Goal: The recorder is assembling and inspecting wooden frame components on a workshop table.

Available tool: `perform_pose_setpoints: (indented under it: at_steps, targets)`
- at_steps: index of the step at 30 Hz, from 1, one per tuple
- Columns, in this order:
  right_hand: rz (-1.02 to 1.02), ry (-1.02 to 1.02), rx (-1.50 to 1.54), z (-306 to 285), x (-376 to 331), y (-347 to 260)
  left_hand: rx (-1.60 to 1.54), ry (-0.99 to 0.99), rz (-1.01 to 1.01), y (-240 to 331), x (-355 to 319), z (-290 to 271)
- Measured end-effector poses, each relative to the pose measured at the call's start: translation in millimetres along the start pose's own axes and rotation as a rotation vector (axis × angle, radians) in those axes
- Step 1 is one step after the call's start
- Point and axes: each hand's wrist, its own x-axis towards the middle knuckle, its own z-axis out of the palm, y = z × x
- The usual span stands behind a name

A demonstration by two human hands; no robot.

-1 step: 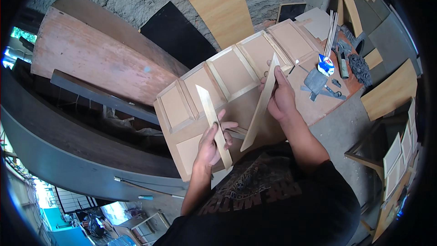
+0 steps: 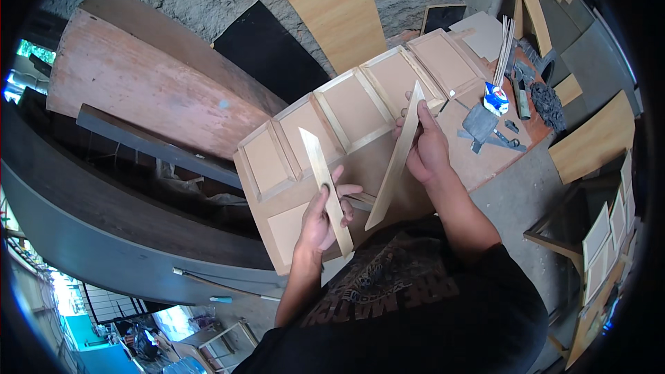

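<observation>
We hold two wood strips over the panelled door (image 2: 360, 118): left hand (image 2: 320, 218), fingers clamped on the shorter strip (image 2: 325, 190); right hand (image 2: 426, 149), fingers clamped on the longer strip (image 2: 395, 159), both raised for comparison, we judge.

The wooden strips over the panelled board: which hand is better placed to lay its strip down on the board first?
Probably the left hand. Its strip lies low and nearly flat over the panelled board, near the frame at its near end. The right hand holds its longer strip raised and tilted across the board.
</observation>
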Motion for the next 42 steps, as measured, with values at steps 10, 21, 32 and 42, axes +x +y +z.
perform_pose_setpoints:
  at_steps: [10, 21, 32, 42]
  targets:
    - [-0.067, -0.006, 0.030, -28, 12, 9, 0.304, 0.415, -0.006, -29, 2, -52]
    - [0.007, 0.646, -0.356, -160, 66, 78, 0.411, 0.872, -0.073, -163, -7, -197]
    - [0.199, 0.543, -0.938, -245, 35, 174, 1.099, 1.089, -0.445, -173, -1, -172]
    - [0.531, 0.305, -0.738, -240, 20, 173, 1.637, 0.457, -0.063, -176, 23, -164]
